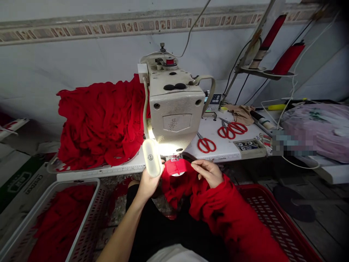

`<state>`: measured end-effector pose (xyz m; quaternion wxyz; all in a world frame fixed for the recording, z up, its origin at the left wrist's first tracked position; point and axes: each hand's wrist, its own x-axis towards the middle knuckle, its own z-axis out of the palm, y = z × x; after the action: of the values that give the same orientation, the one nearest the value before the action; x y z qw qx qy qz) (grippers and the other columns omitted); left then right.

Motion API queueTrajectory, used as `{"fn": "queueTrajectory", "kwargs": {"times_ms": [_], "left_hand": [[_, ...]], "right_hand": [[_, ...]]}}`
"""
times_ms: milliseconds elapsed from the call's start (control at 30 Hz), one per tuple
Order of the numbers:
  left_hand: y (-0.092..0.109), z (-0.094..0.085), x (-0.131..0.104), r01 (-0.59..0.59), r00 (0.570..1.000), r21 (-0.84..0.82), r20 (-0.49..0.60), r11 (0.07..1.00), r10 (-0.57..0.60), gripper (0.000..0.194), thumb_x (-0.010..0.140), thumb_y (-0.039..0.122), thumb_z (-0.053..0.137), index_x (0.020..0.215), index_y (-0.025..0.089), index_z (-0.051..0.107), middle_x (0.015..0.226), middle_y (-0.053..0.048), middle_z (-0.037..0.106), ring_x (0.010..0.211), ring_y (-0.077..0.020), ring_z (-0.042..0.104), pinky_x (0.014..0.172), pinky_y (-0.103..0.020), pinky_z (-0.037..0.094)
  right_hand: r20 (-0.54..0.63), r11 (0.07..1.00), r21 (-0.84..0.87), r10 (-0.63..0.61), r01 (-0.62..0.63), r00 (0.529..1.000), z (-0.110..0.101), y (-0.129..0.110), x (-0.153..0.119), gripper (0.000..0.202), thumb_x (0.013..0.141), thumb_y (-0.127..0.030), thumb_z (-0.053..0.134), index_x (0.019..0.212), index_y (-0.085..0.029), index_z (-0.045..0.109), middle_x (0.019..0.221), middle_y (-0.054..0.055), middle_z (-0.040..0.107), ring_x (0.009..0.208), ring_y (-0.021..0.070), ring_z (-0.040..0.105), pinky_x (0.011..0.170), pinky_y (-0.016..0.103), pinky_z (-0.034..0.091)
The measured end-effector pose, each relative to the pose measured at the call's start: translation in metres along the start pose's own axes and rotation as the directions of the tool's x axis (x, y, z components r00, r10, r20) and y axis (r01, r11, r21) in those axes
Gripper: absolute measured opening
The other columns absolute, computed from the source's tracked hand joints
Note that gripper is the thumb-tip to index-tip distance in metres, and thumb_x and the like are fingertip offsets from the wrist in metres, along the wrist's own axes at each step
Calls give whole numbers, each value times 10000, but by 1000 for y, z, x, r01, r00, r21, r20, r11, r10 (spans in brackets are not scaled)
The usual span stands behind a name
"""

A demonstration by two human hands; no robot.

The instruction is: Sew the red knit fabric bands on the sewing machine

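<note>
Red fabric [174, 167] sits at the needle area of the sewing machine [176, 112], its loose part hanging below the table edge [218, 153]; right hand [208, 174] has thumb and index finger closed together, looks like a pinch on the fabric's right edge; left hand [149, 183] is at the left edge, fingertips mostly behind the lamp [151, 158], so cannot tell how firmly it grips, if at all.

Risks, my judgement: fingers of both hands are near the needle area, so a fast feed or a slip could put a fingertip under it; hanging folds bunch right below, so a stray layer could get caught in the stitching; uneven pull between the hands could skew the seam or pucker the cloth; red cloth around the right forearm [229, 207] is loose and the same colour as the work, so it could snag or be mistaken for it; lamp blocks part of the left side, so a fold there could go unnoticed; heap of red cloth [98, 123] is just beside the machine, could slump toward the work if bumped; scissors [207, 145] lie right of the machine, well clear of both hands.
</note>
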<state>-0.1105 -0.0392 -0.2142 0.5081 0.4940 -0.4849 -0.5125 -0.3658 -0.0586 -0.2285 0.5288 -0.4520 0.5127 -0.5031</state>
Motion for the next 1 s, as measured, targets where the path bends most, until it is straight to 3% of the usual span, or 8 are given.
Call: {"fn": "queueTrajectory", "kwargs": {"times_ms": [133,300,433,567,733,800,933,1000], "left_hand": [[-13,-41,-10,62,958,229,260,972,-122,286,852,431,759,807,149,767,634,-26,641,465,-120,495,462,-230,402],[-5,-70,-5,-12,997,175,76,985,-1,190,831,345,797,842,158,766,749,-47,693,680,-176,616,640,-253,503],[0,-56,-9,-58,998,125,42,990,53,225,859,362,772,814,147,721,791,-46,696,745,-178,631,712,-256,508],[-4,-28,-29,-2,994,139,109,990,-13,299,929,408,694,807,135,684,638,9,591,565,-105,513,545,-196,407],[2,-17,-48,31,844,124,528,992,-93,278,918,374,720,805,121,749,762,-37,652,559,-93,539,521,-202,420],[10,-17,-49,-29,805,127,591,991,-53,247,890,333,758,765,120,769,783,-62,683,639,-123,593,599,-223,463],[24,-2,-45,-148,862,222,507,964,16,200,887,339,767,943,147,780,916,-82,727,791,-165,640,653,-230,458],[26,9,-44,-208,780,281,626,937,-14,281,880,375,773,1071,170,763,1000,-75,729,846,-171,635,686,-232,452]], "right_hand": [[131,990,62,121,-130,984,-4,6,-22,478,725,-577,848,930,-156,751,845,93,747,673,196,709,375,194,473],[351,971,-24,229,-236,908,26,15,-45,474,742,-583,826,812,-125,726,641,64,723,394,101,575,328,179,409],[301,988,-80,148,-130,942,55,24,-50,433,747,-551,826,784,-124,767,658,80,737,498,141,645,367,184,428],[340,995,-72,-36,64,940,62,15,-55,470,732,-465,882,1081,-162,797,1046,126,790,883,240,747,583,241,588],[406,1000,9,-8,5,914,44,-11,-69,396,902,-528,713,913,-136,767,811,92,780,616,168,704,540,243,561],[519,990,-104,133,-93,845,34,-17,-74,461,915,-564,677,750,-136,721,596,43,697,428,122,595,402,208,446],[722,923,-384,293,11,626,22,-15,-78,495,878,-552,706,582,-161,643,419,-36,526,309,77,447,308,185,238],[782,895,-416,262,160,566,20,-10,-76,509,813,-509,779,495,-167,578,382,-61,451,313,60,408,324,185,198]]}}
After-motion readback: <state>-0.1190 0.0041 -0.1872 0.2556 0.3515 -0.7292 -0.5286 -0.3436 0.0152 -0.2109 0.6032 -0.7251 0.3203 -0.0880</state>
